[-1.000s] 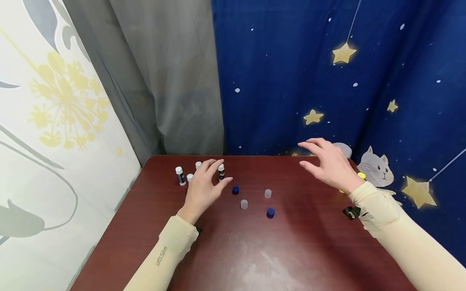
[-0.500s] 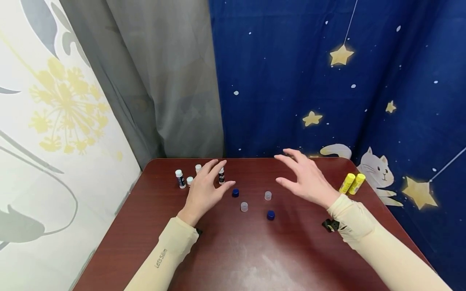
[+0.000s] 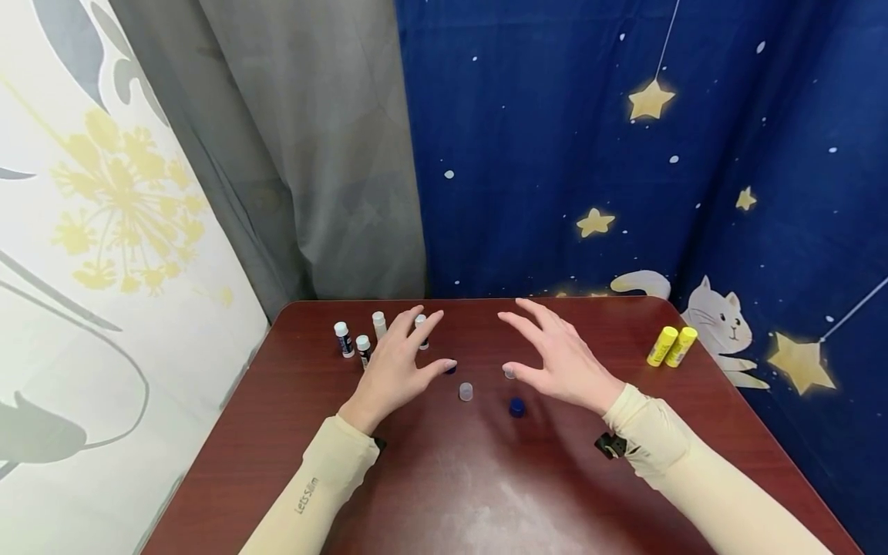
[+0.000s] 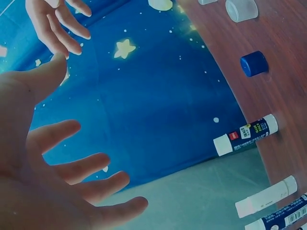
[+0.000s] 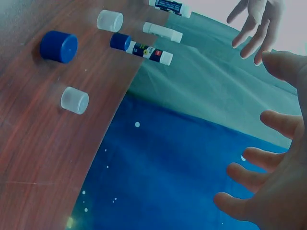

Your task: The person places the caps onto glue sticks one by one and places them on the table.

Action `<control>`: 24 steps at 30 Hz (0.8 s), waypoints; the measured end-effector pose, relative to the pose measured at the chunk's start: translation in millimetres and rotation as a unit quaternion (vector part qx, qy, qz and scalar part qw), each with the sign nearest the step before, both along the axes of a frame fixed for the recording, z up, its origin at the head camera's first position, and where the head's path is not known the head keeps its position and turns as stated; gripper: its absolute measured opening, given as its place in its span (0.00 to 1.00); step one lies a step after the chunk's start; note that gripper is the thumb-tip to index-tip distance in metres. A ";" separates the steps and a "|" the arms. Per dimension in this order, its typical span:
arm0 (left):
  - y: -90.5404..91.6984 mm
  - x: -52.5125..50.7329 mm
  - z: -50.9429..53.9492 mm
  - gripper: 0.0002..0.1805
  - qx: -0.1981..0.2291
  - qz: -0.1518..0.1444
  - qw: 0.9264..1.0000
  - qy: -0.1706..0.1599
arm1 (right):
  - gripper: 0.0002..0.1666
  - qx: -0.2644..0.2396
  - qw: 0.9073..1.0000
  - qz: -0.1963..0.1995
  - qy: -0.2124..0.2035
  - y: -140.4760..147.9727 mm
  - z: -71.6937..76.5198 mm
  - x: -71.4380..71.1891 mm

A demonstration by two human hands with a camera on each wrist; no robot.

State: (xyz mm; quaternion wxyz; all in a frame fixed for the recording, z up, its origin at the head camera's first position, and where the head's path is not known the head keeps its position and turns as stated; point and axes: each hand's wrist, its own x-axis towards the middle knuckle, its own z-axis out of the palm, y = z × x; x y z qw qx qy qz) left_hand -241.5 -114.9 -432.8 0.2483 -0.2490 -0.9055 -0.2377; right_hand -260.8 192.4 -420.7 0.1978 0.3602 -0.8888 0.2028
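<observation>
My left hand (image 3: 394,364) hovers over the left half of the table, fingers apart and holding nothing. Around it stand several white-ended glue sticks; one dark-labelled glue stick (image 4: 245,135) shows fully in the left wrist view. Facing it, my right hand (image 3: 560,361) hangs in the air with spread fingers and nothing in its grasp. On the tabletop between and below the hands sit two blue caps, one being the nearer blue cap (image 3: 516,407), and two translucent caps, including this translucent cap (image 3: 466,391). The right thumb partly hides the other translucent cap (image 5: 75,100) in the head view.
Two yellow glue sticks (image 3: 671,347) stand side by side near the right edge of the dark red table (image 3: 444,486). Behind the table hang a grey curtain (image 3: 347,154) and a blue star-patterned curtain (image 3: 527,154).
My right hand has moved left and slightly down toward the middle, uncovering the yellow glue sticks. My left hand has stayed nearly in place. The caps have not moved on the table.
</observation>
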 end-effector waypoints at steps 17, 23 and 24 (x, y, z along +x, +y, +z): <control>-28.9 -9.8 -3.0 0.40 0.042 0.065 0.997 -0.020 | 0.46 0.008 1.000 -0.005 -0.024 -3.4 -9.4 4.5; -54.8 -22.1 -11.7 0.39 0.051 0.108 0.992 -0.038 | 0.47 0.008 0.999 -0.007 -0.035 -1.6 -14.7 5.7; -59.2 -24.0 -13.6 0.39 0.052 0.114 0.991 -0.042 | 0.47 0.008 0.999 -0.008 -0.038 -1.2 -15.8 5.8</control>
